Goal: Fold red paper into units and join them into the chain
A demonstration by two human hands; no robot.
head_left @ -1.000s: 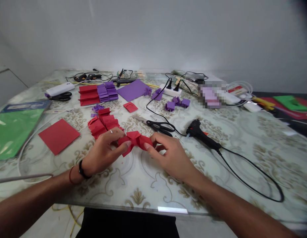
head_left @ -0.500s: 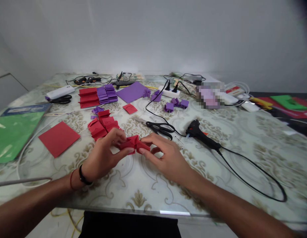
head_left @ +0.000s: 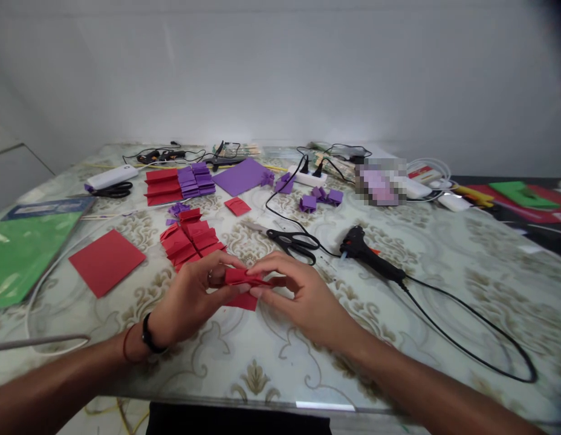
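Between both hands is a folded red paper piece (head_left: pixel 242 300), with one flap hanging down toward me. My left hand (head_left: pixel 199 289) pinches its left side between thumb and fingers. On the right side, my right hand (head_left: pixel 295 290) grips it the same way, and the thumbs almost meet at the fold. Just beyond my left hand lie several pleated red paper pieces (head_left: pixel 192 237). A flat red paper square (head_left: pixel 107 263) rests farther left, and a small red folded piece (head_left: pixel 237 206) lies past the hands. Fingers hide part of the held paper.
Black-handled scissors (head_left: pixel 292 240) lie beyond my right hand. A black glue gun (head_left: pixel 369 254) with a looping cord is to the right. Purple folded pieces (head_left: pixel 308 203) and a white power strip (head_left: pixel 310 176) stand farther back. A green packet (head_left: pixel 33 251) lies at left.
The red paper has turned in my hands: its folded layers are now pressed together and a flap hangs below. Both hands have come slightly closer together. The view has tilted up a little.
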